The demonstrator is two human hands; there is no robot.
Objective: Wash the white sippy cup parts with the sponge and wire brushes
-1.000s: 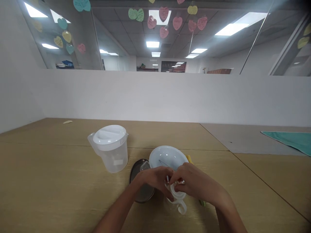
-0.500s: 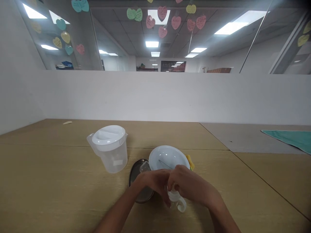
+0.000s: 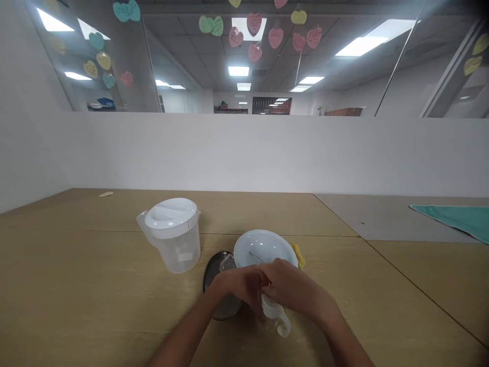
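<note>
White-rimmed container (image 3: 272, 309): left hand (image 3: 242, 285) is holding its side; right hand (image 3: 286, 286) is bunching narrowly over the top, fingertips hidden, can't tell what it's pinching.

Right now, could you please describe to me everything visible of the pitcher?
The pitcher stands upright on the tan table, left of the dark oval tray and apart from it. Its body looks like translucent plastic, with a pale patch low down. A white lid covers it; the handle points left, a small spout right. Only the table touches it.
</note>
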